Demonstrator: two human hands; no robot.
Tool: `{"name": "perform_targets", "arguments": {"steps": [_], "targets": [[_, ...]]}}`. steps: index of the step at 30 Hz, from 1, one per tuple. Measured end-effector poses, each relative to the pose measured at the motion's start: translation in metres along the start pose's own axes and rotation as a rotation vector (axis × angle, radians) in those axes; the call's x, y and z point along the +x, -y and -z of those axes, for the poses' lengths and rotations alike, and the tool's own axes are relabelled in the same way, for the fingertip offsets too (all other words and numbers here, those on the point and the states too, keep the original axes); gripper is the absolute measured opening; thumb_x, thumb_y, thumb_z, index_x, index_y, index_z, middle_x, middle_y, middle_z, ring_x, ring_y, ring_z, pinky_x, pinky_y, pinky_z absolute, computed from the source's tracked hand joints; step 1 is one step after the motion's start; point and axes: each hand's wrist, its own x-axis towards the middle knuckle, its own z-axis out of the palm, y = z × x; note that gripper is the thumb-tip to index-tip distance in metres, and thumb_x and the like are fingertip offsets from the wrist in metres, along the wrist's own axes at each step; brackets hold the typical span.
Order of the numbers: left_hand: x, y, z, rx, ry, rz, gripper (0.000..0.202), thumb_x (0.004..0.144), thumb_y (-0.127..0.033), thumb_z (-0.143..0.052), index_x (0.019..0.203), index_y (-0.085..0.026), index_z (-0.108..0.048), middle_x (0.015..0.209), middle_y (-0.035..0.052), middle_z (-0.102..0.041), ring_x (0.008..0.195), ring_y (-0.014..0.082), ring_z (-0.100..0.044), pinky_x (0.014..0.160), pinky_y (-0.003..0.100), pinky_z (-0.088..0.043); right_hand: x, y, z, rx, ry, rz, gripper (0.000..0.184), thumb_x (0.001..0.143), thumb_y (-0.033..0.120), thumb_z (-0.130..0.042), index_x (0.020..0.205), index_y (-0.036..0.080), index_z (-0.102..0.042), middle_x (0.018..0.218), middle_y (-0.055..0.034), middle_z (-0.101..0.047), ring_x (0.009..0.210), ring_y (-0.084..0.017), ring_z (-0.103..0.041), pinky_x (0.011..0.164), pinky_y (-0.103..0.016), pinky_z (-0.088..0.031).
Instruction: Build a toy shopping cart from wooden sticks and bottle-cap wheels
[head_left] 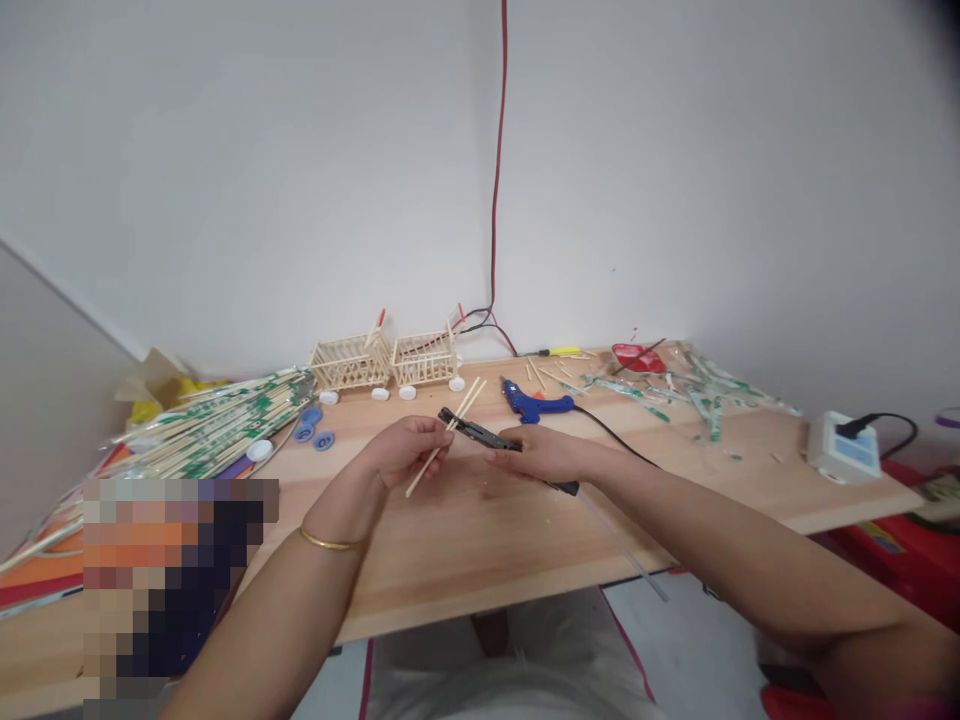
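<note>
Slightly below the middle of the frame, the left hand (414, 450) has its grip clamped on two sticks (423, 474), while the right hand's (534, 455) grip is wrapped around a black tool (481, 434) whose upper-left end meets them. The sticks should be light and stiff, fairly smooth, and liable to snap or splinter if bent hard; pinching them close to the tool would probably steady them best. They look thin, straight and pale, like bare wood, crossing narrowly above the desk (465, 560).

Tabletop (435, 555) gives passage before the black tool (481, 433); glue gun (538, 403) blocks behind
</note>
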Motion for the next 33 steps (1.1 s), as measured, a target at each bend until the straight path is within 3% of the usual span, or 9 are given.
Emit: {"name": "perform_targets", "arguments": {"steps": [4, 8, 11, 18, 24, 27, 30, 33], "targets": [[0.001, 0.001, 0.005, -0.04, -0.042, 0.058, 0.032, 0.058, -0.036, -0.079, 0.065, -0.013, -0.058, 0.058, 0.0015, -0.062, 0.046, 0.0095, -0.056, 0.044, 0.02, -0.041, 0.0, -0.003, -0.003, 0.03, -0.017, -0.005, 0.054, 0.08, 0.072, -0.043, 0.072, 0.019, -0.049, 0.061, 0.0019, -0.051, 0.053, -0.009, -0.046, 0.049, -0.021, -0.035], [0.002, 0.001, 0.005, 0.013, -0.111, 0.021, 0.031, 0.061, -0.038, -0.077, 0.067, -0.012, -0.059, 0.055, -0.0002, -0.06, 0.042, 0.0075, -0.051, 0.041, 0.019, -0.035, 0.001, -0.011, -0.001, 0.073, -0.028, -0.029, 0.056, 0.08, 0.074, -0.041, 0.072, 0.019, -0.047, 0.061, 0.0015, -0.052, 0.051, -0.009, -0.047, 0.047, -0.021, -0.035], [0.003, 0.003, 0.003, 0.034, -0.071, -0.005, 0.028, 0.06, -0.033, -0.077, 0.063, -0.013, -0.056, 0.047, -0.004, -0.052, 0.039, 0.0061, -0.045, 0.039, 0.018, -0.029, 0.001, -0.016, 0.001, 0.092, -0.026, -0.032, 0.058, 0.079, 0.075, -0.041, 0.071, 0.018, -0.047, 0.059, 0.0015, -0.051, 0.05, -0.009, -0.047, 0.046, -0.021, -0.035], [0.003, 0.002, 0.007, -0.04, 0.005, 0.094, 0.03, 0.057, -0.033, -0.077, 0.059, -0.013, -0.054, 0.049, -0.0016, -0.054, 0.038, 0.0079, -0.046, 0.038, 0.02, -0.027, 0.005, -0.021, -0.007, 0.153, -0.094, 0.004, 0.058, 0.078, 0.076, -0.042, 0.073, 0.018, -0.05, 0.061, 0.0004, -0.053, 0.052, -0.01, -0.047, 0.048, -0.022, -0.034], [0.004, 0.004, 0.003, -0.029, -0.093, 0.037, 0.033, 0.055, -0.034, -0.078, 0.058, -0.015, -0.052, 0.048, -0.0022, -0.054, 0.039, 0.0078, -0.047, 0.038, 0.02, -0.027, 0.011, -0.024, -0.013, 0.178, -0.139, -0.012, 0.058, 0.077, 0.076, -0.043, 0.072, 0.018, -0.05, 0.061, 0.0001, -0.052, 0.052, -0.011, -0.046, 0.048, -0.023, -0.034], [0.003, 0.005, -0.002, -0.001, -0.163, 0.007, 0.034, 0.056, -0.04, -0.076, 0.063, -0.015, -0.054, 0.055, -0.0013, -0.057, 0.044, 0.0089, -0.05, 0.041, 0.02, -0.028, 0.01, -0.025, -0.01, 0.242, -0.094, 0.0, 0.057, 0.078, 0.075, -0.044, 0.075, 0.019, -0.049, 0.063, 0.0009, -0.052, 0.05, -0.009, -0.044, 0.047, -0.022, -0.033], [0.0, 0.003, -0.005, 0.151, -0.251, -0.068, 0.033, 0.063, -0.045, -0.069, 0.064, -0.015, -0.055, 0.053, -0.0046, -0.05, 0.045, 0.0078, -0.043, 0.045, 0.021, -0.028, 0.006, -0.025, -0.006, 0.239, -0.054, 0.002, 0.056, 0.078, 0.075, -0.045, 0.076, 0.019, -0.048, 0.062, 0.0013, -0.051, 0.05, -0.009, -0.043, 0.046, -0.022, -0.033], [-0.004, -0.003, -0.005, 0.499, -0.339, -0.206, 0.028, 0.074, -0.043, -0.059, 0.066, -0.016, -0.058, 0.052, -0.0055, -0.044, 0.049, 0.0085, -0.038, 0.049, 0.022, -0.027, 0.003, -0.025, -0.001, 0.174, -0.048, -0.017, 0.058, 0.077, 0.076, -0.044, 0.071, 0.019, -0.048, 0.06, 0.0005, -0.051, 0.05, -0.01, -0.045, 0.046, -0.022, -0.034]]}}
